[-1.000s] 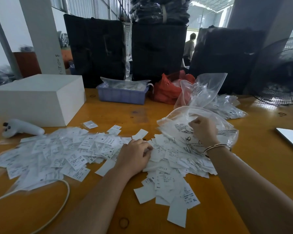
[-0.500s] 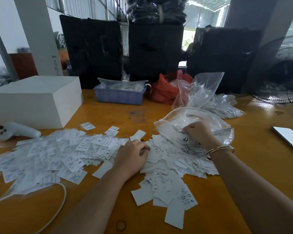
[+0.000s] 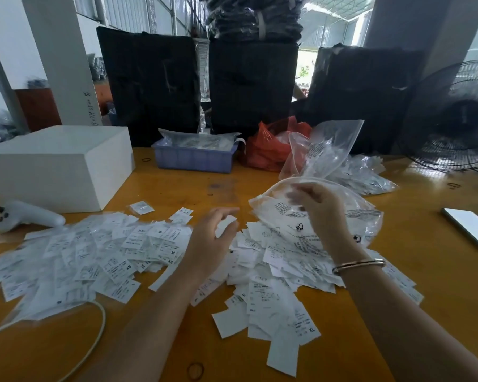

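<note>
Orange table: heaped white labels, black-printed, perhaps fabric

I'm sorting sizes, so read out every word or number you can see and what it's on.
"XXL": left-pile label
"M": label beside it
"XS": label lower left
"L": label below that
"XL": nearest label
Small print on labels, bag and pillar: too blurred to read.

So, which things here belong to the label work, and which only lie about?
In the job: labels, clear bag, left hand, right hand.
Lying about: box, controller, blue tray, red bag, phone, fan.
</note>
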A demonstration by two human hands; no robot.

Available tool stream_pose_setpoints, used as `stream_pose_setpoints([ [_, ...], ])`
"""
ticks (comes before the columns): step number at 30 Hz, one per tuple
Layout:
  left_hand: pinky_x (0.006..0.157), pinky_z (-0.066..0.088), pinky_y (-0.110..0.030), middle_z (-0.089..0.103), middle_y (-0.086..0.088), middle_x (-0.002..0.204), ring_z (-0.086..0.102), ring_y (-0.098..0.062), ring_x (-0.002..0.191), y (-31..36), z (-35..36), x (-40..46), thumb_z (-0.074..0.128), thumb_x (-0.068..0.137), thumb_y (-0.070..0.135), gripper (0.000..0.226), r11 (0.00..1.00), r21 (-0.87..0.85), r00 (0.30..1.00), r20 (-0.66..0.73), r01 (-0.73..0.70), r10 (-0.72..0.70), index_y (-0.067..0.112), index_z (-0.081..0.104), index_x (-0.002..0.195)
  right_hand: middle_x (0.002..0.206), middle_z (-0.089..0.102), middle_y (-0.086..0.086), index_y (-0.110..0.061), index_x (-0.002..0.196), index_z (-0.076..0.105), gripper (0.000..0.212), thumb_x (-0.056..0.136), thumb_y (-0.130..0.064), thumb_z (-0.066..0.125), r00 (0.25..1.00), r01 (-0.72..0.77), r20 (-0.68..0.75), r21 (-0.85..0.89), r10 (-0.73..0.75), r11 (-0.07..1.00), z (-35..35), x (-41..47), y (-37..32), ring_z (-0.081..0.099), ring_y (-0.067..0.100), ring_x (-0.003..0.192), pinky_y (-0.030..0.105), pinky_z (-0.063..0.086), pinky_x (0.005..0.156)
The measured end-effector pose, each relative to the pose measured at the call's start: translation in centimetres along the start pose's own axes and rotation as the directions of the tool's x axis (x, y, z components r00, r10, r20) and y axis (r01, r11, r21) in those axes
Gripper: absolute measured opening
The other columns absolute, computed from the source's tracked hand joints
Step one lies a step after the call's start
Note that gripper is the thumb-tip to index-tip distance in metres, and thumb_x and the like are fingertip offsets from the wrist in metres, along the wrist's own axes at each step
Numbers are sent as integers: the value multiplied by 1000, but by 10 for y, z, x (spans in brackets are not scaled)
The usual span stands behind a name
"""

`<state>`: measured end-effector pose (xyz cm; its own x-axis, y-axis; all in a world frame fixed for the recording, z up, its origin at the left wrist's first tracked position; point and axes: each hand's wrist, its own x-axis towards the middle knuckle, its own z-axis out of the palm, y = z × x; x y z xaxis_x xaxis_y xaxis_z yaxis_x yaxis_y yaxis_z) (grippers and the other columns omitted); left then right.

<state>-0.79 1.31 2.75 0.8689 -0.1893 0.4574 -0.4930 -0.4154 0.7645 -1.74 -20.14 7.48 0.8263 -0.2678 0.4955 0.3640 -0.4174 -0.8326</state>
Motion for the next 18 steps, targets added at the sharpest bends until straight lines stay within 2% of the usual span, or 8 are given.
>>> stream_pose_setpoints([
  [3,98,30,-11,45,25,130,38,10,122,7,-1,-2,50,89,55,39,994,-59,991,92,-94,99,45,44,126,80,74,-2,-25,86,69,17,88,-10,62,940,-88,341,152,31,984,18,-21,-11,70,13,74,18,55,64],
  [6,83,36,-8,50,35,114,41,22,106,8,3,-9,50,79,70,33,997,-32,988,137,-72,76,58,47,109,79,74,-3,-25,84,70,17,87,-10,63,899,-144,433,132,73,981,34,-36,-4,70,11,72,17,54,62],
  [8,70,41,-9,62,32,91,52,17,92,6,6,-10,62,82,53,11,998,-57,995,99,-30,35,53,56,91,77,74,-1,-27,81,71,21,87,-9,63,877,-212,466,154,118,965,40,-41,2,70,12,71,18,54,61],
  [11,64,47,-8,67,23,75,62,6,75,0,6,-7,70,84,26,20,995,-104,996,84,2,7,44,62,81,80,74,8,-16,96,65,10,87,-12,63,840,-341,506,214,195,915,40,-41,8,72,20,75,22,55,61],
  [14,59,46,-6,68,18,71,62,6,66,-2,6,-6,70,84,21,17,989,-138,996,74,57,-48,36,64,77,83,74,9,-11,104,59,15,89,-14,60,842,-382,480,208,247,900,31,-36,12,71,21,76,22,55,62],
  [16,59,46,-7,69,13,73,62,5,65,-6,5,-6,67,86,21,12,984,-151,995,53,93,-86,30,65,79,85,73,2,-18,102,61,12,90,-20,60,882,-238,418,-6,218,971,21,-36,16,69,14,76,17,53,62],
  [17,60,46,-7,69,12,75,62,5,66,-9,5,-6,66,87,21,11,982,-158,994,40,106,-101,30,65,81,90,71,-4,-25,102,61,13,89,-25,62,888,-98,424,-208,180,973,16,-37,17,65,7,77,14,51,63],
  [18,60,46,-6,69,11,75,62,5,67,-10,4,-6,66,88,21,12,979,-168,993,27,116,-113,31,65,82,98,66,-12,-30,105,60,18,88,-31,63,868,40,469,-390,161,920,12,-39,19,60,0,80,11,47,63],
])
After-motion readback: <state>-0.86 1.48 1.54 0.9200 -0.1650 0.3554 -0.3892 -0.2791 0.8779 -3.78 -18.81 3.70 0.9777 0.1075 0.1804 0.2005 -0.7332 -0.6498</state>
